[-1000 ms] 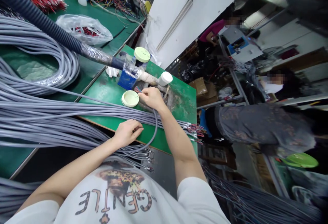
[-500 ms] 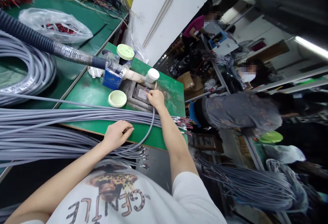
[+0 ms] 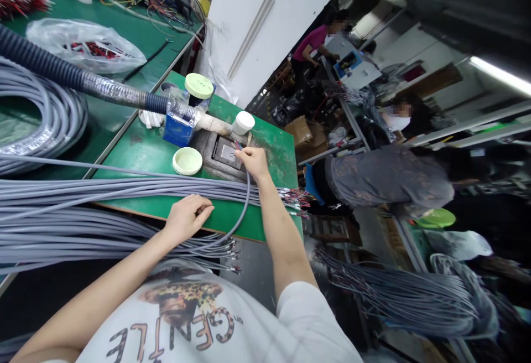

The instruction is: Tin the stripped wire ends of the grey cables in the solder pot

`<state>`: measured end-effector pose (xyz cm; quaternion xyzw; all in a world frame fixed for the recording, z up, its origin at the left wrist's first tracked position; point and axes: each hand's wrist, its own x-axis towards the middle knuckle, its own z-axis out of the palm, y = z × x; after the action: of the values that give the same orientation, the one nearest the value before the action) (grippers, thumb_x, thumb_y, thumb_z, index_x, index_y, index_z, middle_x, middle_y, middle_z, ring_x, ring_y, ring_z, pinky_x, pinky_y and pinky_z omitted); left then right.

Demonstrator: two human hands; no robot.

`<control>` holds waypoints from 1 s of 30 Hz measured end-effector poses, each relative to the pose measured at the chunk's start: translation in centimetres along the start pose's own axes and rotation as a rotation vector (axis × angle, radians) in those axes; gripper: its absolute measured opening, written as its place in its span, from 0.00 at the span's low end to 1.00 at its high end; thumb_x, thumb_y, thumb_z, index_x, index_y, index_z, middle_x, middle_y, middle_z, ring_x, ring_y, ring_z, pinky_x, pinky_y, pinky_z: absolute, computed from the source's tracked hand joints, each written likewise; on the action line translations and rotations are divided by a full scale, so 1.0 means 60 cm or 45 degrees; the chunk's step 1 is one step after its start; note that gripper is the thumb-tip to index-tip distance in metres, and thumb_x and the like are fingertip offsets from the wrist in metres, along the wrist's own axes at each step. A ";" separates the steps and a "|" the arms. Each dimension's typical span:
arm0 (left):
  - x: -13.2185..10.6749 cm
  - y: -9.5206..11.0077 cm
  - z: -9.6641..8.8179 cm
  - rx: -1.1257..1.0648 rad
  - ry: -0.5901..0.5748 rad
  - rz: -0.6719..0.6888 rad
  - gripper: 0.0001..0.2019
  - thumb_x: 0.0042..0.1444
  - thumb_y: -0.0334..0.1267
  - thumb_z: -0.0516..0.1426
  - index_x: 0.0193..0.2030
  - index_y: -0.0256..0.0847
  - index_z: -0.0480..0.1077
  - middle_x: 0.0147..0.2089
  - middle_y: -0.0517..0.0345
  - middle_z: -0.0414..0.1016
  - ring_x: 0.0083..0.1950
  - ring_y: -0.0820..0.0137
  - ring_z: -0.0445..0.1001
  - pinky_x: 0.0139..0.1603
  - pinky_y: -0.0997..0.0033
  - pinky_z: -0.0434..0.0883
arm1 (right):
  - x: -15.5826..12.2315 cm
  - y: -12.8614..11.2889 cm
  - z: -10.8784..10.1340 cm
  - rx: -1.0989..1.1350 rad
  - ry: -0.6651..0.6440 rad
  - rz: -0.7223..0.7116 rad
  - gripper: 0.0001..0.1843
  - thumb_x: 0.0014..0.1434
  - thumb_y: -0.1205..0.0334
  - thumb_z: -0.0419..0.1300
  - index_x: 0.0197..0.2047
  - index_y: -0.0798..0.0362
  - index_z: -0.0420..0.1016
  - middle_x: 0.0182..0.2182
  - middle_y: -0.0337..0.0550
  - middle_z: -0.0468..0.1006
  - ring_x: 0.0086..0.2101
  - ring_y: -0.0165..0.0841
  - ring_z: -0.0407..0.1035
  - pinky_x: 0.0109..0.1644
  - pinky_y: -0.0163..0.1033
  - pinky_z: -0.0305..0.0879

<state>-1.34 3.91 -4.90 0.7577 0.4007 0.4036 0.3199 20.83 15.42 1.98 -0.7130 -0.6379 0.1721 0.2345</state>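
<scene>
My right hand point(image 3: 254, 162) pinches the end of a grey cable point(image 3: 245, 202), its thin coloured wires fanning out from my fingertips. Those wire ends are over the metal plate point(image 3: 228, 153) of a dark, stained block on the green tabletop. From my grip the cable curves down and back to the left. My left hand point(image 3: 187, 218) hovers over or rests at the table's front edge, by the bundle of grey cables point(image 3: 124, 187). Its fingers are loosely curled, with the thumb apart and nothing visible between them. Whether it touches the cables I cannot tell.
Beside the block stand a white cup point(image 3: 243, 123), a pale green dish point(image 3: 187, 161) and a blue box point(image 3: 178, 128). A ribbed hose point(image 3: 112, 87) reaches in from the left. Coiled cable point(image 3: 62, 108) lies at left. Co-workers are at right, the nearest in a grey top point(image 3: 390, 177).
The view has shifted slightly, so the table things appear a little further left. Both hands keep about the same place, and my right hand still grips the cable end.
</scene>
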 end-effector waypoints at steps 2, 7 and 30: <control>0.004 0.002 -0.002 -0.126 0.050 -0.045 0.07 0.58 0.39 0.56 0.32 0.41 0.73 0.26 0.60 0.73 0.28 0.73 0.69 0.32 0.74 0.66 | -0.032 -0.016 -0.004 0.385 -0.020 0.035 0.20 0.51 0.48 0.58 0.18 0.55 0.68 0.17 0.36 0.68 0.23 0.28 0.62 0.30 0.33 0.56; 0.024 0.013 0.000 -0.794 0.314 -0.298 0.09 0.50 0.40 0.63 0.37 0.39 0.75 0.30 0.59 0.75 0.29 0.74 0.71 0.31 0.75 0.69 | -0.138 -0.072 0.005 1.061 -0.162 0.085 0.21 0.47 0.47 0.64 0.15 0.53 0.66 0.17 0.37 0.68 0.24 0.29 0.64 0.29 0.34 0.58; 0.026 0.096 -0.026 -1.895 0.098 -1.086 0.11 0.36 0.39 0.69 0.24 0.38 0.73 0.38 0.56 0.78 0.46 0.62 0.75 0.43 0.68 0.77 | -0.287 -0.074 0.016 1.075 -0.575 -0.302 0.17 0.61 0.54 0.57 0.40 0.59 0.78 0.21 0.33 0.68 0.22 0.22 0.63 0.29 0.28 0.64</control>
<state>-0.13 2.75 1.02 0.1209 0.2927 0.4320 0.8444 14.42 -1.20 2.72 -0.4231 -0.6242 0.5378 0.3769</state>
